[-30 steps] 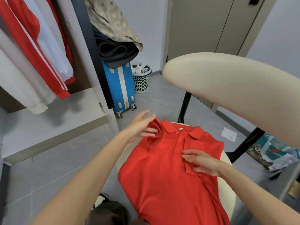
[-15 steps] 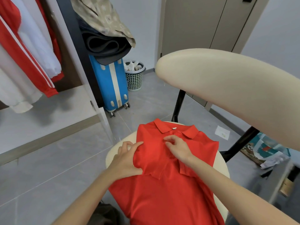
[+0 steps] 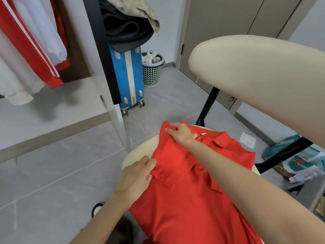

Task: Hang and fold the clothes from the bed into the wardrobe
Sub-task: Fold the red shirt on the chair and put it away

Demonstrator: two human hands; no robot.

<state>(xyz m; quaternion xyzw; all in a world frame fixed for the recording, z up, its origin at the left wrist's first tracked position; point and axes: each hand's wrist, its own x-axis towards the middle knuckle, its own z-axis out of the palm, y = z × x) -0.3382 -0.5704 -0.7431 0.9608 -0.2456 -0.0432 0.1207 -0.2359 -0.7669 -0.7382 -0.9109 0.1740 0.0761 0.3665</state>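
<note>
Left hand [image 3: 134, 178] pinches the hem of the near sleeve [image 3: 163, 173] of the red polo shirt [image 3: 175, 208], thumb and fingers curled onto the cloth. The right hand [image 3: 182, 134] reaches across the chest and grips the shoulder edge beside the collar [image 3: 219, 140], its fingers bunched round a ridge of fabric. Between the two grips the shirt's left side is turned inward over the front. My reading is that the folding step is in hand: a lengthwise fold, with sleeve and shoulder laid over the body.

The shirt lies front up, collar and placket showing, spread over the round cream seat [image 3: 139, 152] of a chair. Its lower part runs off the near edge and out of view. Next, I judge, the fold wants pressing flat and its edge squaring from shoulder down. The opposite side looks partly turned in too, though the right forearm hides much of it. After that the length would need doubling up, and the small seat gives little room, so the cloth may slide.

Beyond the seat rises the chair's cream backrest [image 3: 255, 73]. To the left stands the open wardrobe [image 3: 52, 110], well apart from the shirt, with red-and-white jackets [image 3: 26, 41] hanging inside. A blue suitcase [image 3: 130, 74] and a mesh basket [image 3: 152, 73] stand on the tiled floor beyond
</note>
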